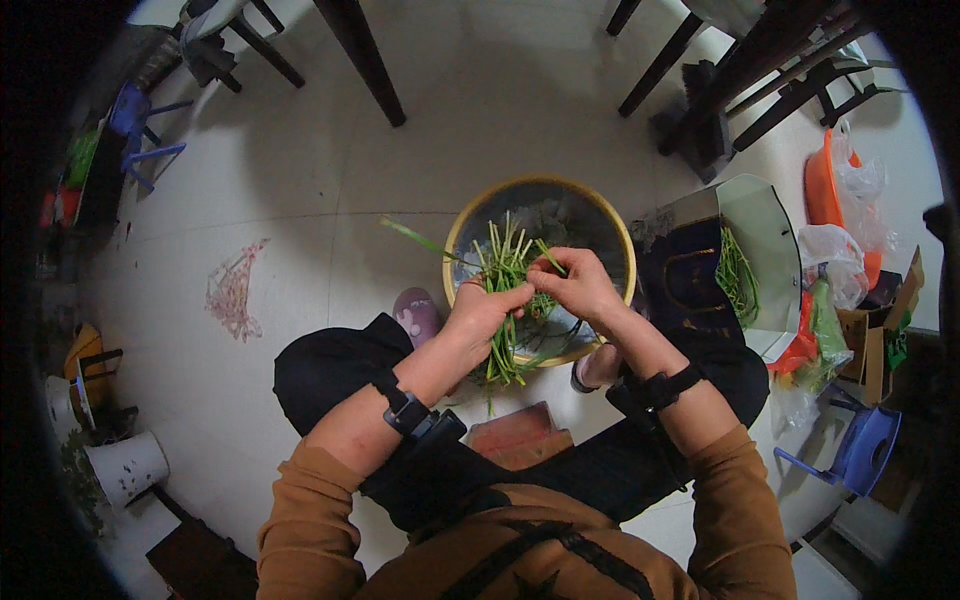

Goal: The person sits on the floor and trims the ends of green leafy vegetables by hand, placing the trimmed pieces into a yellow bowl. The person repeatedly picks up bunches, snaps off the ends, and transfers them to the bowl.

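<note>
My left hand (480, 309) is closed around a bunch of long green vegetable stalks (504, 259), with cut pale ends pointing away from me. My right hand (577, 283) pinches a green stalk between thumb and forefinger, right beside the left thumb. Both hands are above a round bin (621, 217) with a yellow rim, which stands on the floor between my feet. A lining that looks like plastic shows inside it, along with some green pieces. The lower ends of the bunch hang over the near rim.
At the right stands an open bag (780, 277) with more green stalks (737, 277) inside. Beyond it are an orange basin (821, 176), plastic bags (831, 255) and a cardboard box (874, 352). A blue stool (870, 450) stands lower right. Table legs (367, 67) rise ahead.
</note>
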Tool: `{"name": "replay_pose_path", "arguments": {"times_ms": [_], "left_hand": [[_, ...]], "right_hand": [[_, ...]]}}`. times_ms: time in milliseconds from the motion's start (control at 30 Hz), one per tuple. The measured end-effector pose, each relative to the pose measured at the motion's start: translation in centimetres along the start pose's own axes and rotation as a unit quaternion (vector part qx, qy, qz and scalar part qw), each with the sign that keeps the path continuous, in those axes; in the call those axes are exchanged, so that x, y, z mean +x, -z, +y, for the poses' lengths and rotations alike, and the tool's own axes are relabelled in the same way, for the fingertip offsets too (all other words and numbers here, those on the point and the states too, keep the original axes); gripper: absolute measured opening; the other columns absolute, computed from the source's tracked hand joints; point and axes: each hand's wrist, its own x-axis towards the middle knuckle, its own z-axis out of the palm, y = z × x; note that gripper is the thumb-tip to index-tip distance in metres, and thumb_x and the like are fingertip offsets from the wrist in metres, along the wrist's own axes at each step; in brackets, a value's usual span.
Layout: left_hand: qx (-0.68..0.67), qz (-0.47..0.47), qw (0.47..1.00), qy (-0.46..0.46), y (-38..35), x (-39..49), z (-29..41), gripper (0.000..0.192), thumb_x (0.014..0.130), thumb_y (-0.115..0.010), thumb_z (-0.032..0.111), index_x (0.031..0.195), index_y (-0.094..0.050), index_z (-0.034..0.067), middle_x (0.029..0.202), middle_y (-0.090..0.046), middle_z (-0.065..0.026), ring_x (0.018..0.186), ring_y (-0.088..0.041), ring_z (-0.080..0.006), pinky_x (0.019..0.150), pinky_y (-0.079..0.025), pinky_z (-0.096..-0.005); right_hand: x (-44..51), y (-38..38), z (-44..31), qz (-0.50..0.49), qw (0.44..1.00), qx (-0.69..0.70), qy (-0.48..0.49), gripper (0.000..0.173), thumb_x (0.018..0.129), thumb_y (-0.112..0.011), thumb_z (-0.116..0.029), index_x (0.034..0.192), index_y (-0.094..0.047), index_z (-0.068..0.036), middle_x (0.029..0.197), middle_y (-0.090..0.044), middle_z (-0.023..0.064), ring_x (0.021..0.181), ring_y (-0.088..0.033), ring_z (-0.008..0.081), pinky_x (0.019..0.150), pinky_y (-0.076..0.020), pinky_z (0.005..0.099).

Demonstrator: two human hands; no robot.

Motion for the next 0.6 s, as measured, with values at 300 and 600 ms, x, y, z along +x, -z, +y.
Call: {"name": "replay_pose_path", "arguments": {"times_ms": [300, 600], "left_hand": [[0.025, 0.071, 0.997, -0.014, -0.2, 0.0, 0.3, 0.013, 0.069, -0.06, 0.003, 0.08, -0.053, 0.003, 0.065, -0.055, -0.0018, 0.047, -0.046, -0.0063, 0.038, -0.033, -0.0196], [-0.013, 0.112, 0.994, 0.002, 0.7, 0.3, 0.3, 0.013, 0.07, -0.059, 0.004, 0.082, -0.053, -0.001, 0.067, -0.055, -0.0036, 0.048, -0.047, -0.0087, 0.04, -0.035, -0.0197]], "right_hand": [[1.1, 0.1, 3.0, 0.118, 0.991, -0.01, -0.055, 0.014, 0.074, -0.057, -0.014, 0.072, -0.056, -0.001, 0.062, -0.051, -0.0003, 0.058, -0.045, 0.0077, 0.054, -0.0375, 0.0228], [1.1, 1.2, 3.6, 0.211, 0.96, -0.168, -0.071, 0.022, 0.068, -0.065, -0.019, 0.064, -0.051, -0.003, 0.055, -0.051, 0.0051, 0.049, -0.048, 0.0137, 0.047, -0.0384, 0.0281]]}}
